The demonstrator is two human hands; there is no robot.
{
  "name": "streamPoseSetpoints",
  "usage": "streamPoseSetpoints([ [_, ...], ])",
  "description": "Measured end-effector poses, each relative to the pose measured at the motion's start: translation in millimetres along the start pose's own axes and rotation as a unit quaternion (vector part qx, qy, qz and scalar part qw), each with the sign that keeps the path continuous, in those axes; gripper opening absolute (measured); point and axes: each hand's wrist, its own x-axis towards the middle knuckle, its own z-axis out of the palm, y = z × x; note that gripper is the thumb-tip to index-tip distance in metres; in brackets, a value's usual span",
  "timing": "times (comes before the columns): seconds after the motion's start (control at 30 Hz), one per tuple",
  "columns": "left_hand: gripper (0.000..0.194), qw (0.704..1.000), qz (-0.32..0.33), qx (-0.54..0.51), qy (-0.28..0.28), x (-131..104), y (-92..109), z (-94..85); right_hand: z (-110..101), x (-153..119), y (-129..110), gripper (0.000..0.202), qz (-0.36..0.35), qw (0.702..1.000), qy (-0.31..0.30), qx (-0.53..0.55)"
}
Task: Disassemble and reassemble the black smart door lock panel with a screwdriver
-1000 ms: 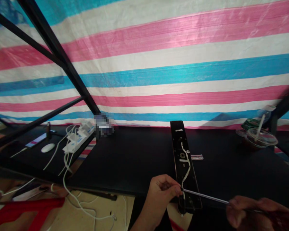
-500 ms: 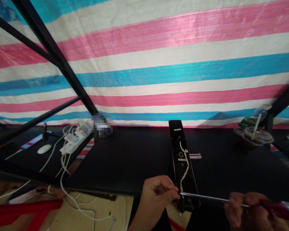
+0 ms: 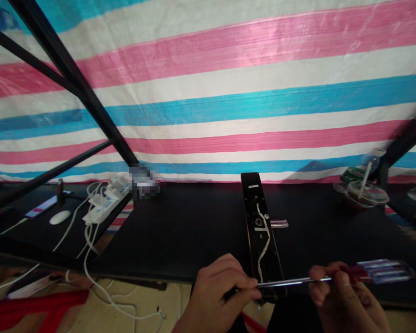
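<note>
While between two hands [image 3: 219,290] [image 3: 348,296], one screwdriver [image 3: 381,271].

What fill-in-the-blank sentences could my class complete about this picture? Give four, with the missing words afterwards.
1. The right hand holds a ____ whose metal shaft extends toward the left hand.
2. A ____ cable runs along the long black panel.
3. A white ____ sticks up from the lidded cup.
4. The striped sheet behind the black table has pink, white and ____ stripes.
Missing words: screwdriver; white; straw; blue.

Sideways screwdriver [image 3: 381,271]; long black panel [image 3: 256,241]
</note>
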Motion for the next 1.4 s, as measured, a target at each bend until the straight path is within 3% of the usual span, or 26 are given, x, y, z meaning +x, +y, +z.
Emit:
streamPoseSetpoints([
  [0.2, 0.003, 0.999, 0.016, 0.020, -0.028, -1.0, -0.4, -3.4, -0.1, 5.2, 14.6, 0.030, 0.035, 0.998, 0.039, 0.023],
  [0.4, 0.005, 0.994, 0.009, -0.060, 0.085, 4.9, -4.7, 9.6, 14.2, 6.0, 35.4, 0.028, 0.022, 0.996, 0.062, 0.054],
  [0.57, 0.016, 0.965, -0.105, -0.143, 0.195, 9.6, -25.3, 29.3, 44.3, -5.5, 41.9, 0.032, -0.002, 0.986, 0.127, 0.104],
  [0.63, 0.016, 0.954, -0.153, -0.163, 0.202, 14.5, -38.0, 37.7, 54.1, -2.7, 32.5, 0.031, -0.023, 0.984, 0.140, 0.110],
  [0.67, 0.025, 0.951, -0.166, -0.175, 0.194, 18.2, -45.2, 42.0, 58.1, 2.2, 24.9, 0.030, -0.047, 0.983, 0.141, 0.109],
  [0.73, 0.044, 0.951, -0.177, -0.181, 0.177, 27.2, -62.3, 50.9, 65.0, 20.7, 6.2, 0.027, -0.130, 0.979, 0.129, 0.090],
  [0.83, 0.044, 0.953, -0.192, -0.111, 0.205, 40.7, -94.7, 66.7, 76.6, 71.1, -21.6, 0.024, -0.289, 0.953, 0.089, 0.016],
  [0.9, 0.049, 0.948, -0.211, -0.058, 0.231, 46.5, -117.2, 78.6, 86.1, 114.6, -33.4, 0.024, -0.355, 0.931, 0.053, -0.066],
  [1.0, 0.059, 0.941, -0.251, -0.080, 0.213, 48.5, -140.9, 95.0, 99.8, 176.5, -38.1, 0.028, -0.373, 0.910, 0.003, -0.183],
  [1.1, 0.059, 0.939, -0.265, -0.122, 0.184, 45.7, -146.8, 104.5, 108.3, 217.6, -33.2, 0.029, -0.374, 0.896, -0.026, -0.236],
  [1.2, 0.058, 0.941, -0.260, -0.114, 0.185, 43.3, -143.3, 106.2, 110.7, 236.7, -26.6, 0.029, -0.378, 0.888, -0.044, -0.256],
  [1.4, 0.055, 0.945, -0.257, -0.087, 0.182, 43.4, -140.5, 105.1, 110.1, 247.1, -19.5, 0.031, -0.379, 0.877, -0.055, -0.291],
])
